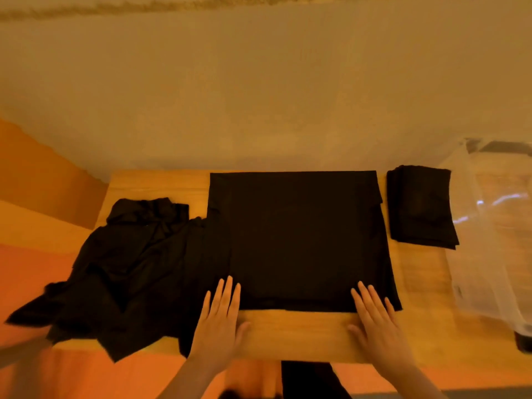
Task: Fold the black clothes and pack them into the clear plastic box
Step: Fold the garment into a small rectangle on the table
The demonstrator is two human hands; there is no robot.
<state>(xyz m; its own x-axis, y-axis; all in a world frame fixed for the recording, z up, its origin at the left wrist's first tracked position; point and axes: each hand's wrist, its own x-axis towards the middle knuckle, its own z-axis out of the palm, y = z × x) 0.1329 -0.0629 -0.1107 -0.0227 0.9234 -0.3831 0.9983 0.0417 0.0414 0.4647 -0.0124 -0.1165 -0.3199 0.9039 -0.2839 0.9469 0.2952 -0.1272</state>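
A black garment [299,240] lies flat in the middle of the wooden table [296,335], its sides folded in to a rectangle. My left hand [220,318] lies flat with straight fingers on the garment's near left corner. My right hand [377,318] lies the same way on the near right corner. A folded black garment [421,207] sits at the back right. A crumpled pile of black clothes [126,272] covers the table's left side and hangs over its edge. The clear plastic box [495,234] stands at the far right.
A plain wall rises behind the table. The floor around the table looks orange. A dark piece of fabric [308,380] shows below the table's near edge. A small dark object [524,339] sits at the box's near corner.
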